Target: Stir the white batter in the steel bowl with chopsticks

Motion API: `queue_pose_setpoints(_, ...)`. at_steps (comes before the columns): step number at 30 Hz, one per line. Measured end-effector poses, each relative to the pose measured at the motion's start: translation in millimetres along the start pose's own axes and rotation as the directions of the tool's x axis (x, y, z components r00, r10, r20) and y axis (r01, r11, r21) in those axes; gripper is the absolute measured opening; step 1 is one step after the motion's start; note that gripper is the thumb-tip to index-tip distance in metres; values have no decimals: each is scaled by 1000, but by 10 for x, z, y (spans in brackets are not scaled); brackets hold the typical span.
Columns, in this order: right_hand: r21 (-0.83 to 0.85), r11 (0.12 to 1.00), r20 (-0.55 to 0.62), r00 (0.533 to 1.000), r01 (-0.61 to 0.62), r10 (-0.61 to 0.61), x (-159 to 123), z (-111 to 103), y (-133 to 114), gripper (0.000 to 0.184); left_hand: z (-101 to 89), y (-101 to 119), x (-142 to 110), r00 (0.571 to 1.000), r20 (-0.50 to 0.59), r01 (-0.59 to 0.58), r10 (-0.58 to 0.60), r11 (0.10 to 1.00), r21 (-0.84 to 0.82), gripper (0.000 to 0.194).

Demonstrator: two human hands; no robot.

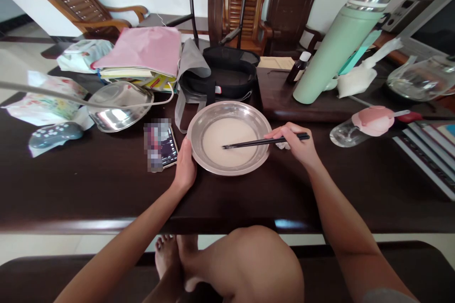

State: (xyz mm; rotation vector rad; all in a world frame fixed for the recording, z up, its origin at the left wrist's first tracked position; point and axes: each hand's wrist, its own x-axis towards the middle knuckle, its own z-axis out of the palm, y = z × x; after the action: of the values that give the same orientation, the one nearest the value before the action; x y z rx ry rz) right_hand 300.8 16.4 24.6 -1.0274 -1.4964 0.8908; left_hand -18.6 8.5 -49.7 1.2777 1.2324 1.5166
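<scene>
A shallow steel bowl [199,125] holding a pale, milky batter [229,144] sits on the dark wooden table [106,184] in front of me. My left hand [185,165] grips the bowl's left rim, fingers closed on it. My right hand [296,144] is closed on a pair of black chopsticks [263,141]. They lie nearly level, and their tips rest in the batter near the bowl's middle.
A phone [167,144] lies just left of the bowl, with a second steel bowl [119,106] beyond it. Books, bags and a black pouch [227,75] crowd the back. At the right stand a green flask [341,38], a glass jug [423,78] and a pink-lidded bottle [373,120].
</scene>
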Motion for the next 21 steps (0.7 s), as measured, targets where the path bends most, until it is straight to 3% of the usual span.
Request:
queue_pose_setpoints(3,-61,998,-12,1000,13,-13,3,14,-17,41,7,20,0,1000,3,4,-4,1000,-9,57)
queue_pose_setpoints(7,11,1000,-99,995,13,-12,13,1,-8,44,7,21,1,1000,8,8,-8,1000,-15,57)
queue_pose_setpoints(13,-27,1000,19,1000,-16,16,-5,14,-19,42,-9,-29,2,1000,13,-12,11,1000,11,58)
queue_pose_setpoints(18,-30,1000,-67,998,-2,0,0,4,-30,43,-15,-42,1,999,33,-26,25,999,35,62)
queue_pose_setpoints(21,13,1000,-38,999,-8,8,-1,1,-25,44,-13,-39,1,1000,26,-11,11,1000,20,60)
